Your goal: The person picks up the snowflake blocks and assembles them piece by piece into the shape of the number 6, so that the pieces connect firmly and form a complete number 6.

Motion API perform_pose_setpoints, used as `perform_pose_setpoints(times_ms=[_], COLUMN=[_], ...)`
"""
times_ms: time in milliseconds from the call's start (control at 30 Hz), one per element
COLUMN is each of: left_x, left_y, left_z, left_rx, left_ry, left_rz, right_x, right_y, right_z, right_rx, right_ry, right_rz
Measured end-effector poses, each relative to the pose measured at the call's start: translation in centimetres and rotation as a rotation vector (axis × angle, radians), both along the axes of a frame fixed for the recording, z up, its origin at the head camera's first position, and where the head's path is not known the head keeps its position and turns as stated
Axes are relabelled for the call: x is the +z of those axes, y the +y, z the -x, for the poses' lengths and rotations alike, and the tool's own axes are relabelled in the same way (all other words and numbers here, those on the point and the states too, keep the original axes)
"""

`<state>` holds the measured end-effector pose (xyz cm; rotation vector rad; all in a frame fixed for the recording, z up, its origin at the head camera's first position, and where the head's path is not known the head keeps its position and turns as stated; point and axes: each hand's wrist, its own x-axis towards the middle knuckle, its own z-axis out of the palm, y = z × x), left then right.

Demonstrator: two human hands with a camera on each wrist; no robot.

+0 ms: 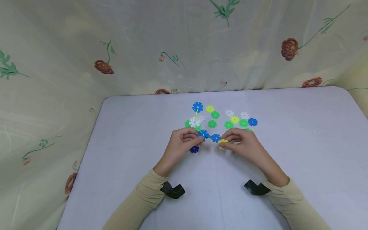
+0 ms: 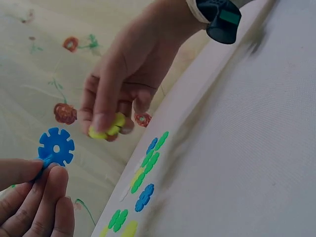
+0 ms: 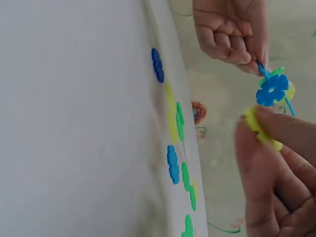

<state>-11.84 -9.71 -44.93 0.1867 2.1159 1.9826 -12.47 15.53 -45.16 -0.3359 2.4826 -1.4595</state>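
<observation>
My left hand [image 1: 184,142] pinches a chain of interlocking snowflake discs, notched round the rim. A blue disc [image 1: 216,138] forms its end toward my right hand; a white disc [image 1: 194,122] and another blue disc [image 1: 197,107] appear farther along. Between thumb and fingers, my right hand [image 1: 245,143] pinches a yellow snowflake disc [image 1: 223,144], close beside the blue end. In the left wrist view, the blue end disc [image 2: 61,143] stands above the left fingertips. The right wrist view has the yellow disc [image 3: 256,123] just below the blue one, part of it covered by my thumb.
Loose discs lie on the pale table [image 1: 302,143] beyond my hands, among them a green disc [image 1: 212,124], a yellow disc [image 1: 234,119] and a blue disc [image 1: 252,122]. A dark blue disc [image 1: 194,149] lies by my left hand. Behind the table hangs a flowered curtain [image 1: 195,48].
</observation>
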Motion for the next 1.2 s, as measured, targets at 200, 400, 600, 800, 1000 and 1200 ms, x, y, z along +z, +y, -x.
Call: perform_pose_setpoints(times_ms=[200, 400, 600, 800, 1000, 1200], left_x=[-0.04, 0.09, 0.12, 0.11, 0.18, 0.15], left_y=[-0.02, 0.0, 0.12, 0.22, 0.24, 0.21], left_z=[-0.03, -0.1, -0.1, -0.13, -0.13, -0.08], left_rx=[0.009, 0.007, -0.01, -0.016, -0.011, -0.014], left_ry=[-0.002, -0.013, -0.006, -0.013, -0.018, -0.026], left_rz=[0.005, 0.001, 0.01, 0.008, 0.001, 0.005], right_x=[0.42, 0.58, 0.48, 0.44, 0.47, 0.51], right_y=[0.02, -0.11, -0.1, -0.14, -0.04, 0.0], right_z=[-0.06, -0.11, -0.18, -0.3, -0.38, -0.45], right_rx=[-0.023, 0.005, 0.018, 0.029, 0.052, 0.045], right_ry=[0.005, 0.005, 0.021, 0.041, 0.055, 0.056], right_rz=[0.108, 0.13, 0.126, 0.146, 0.136, 0.131])
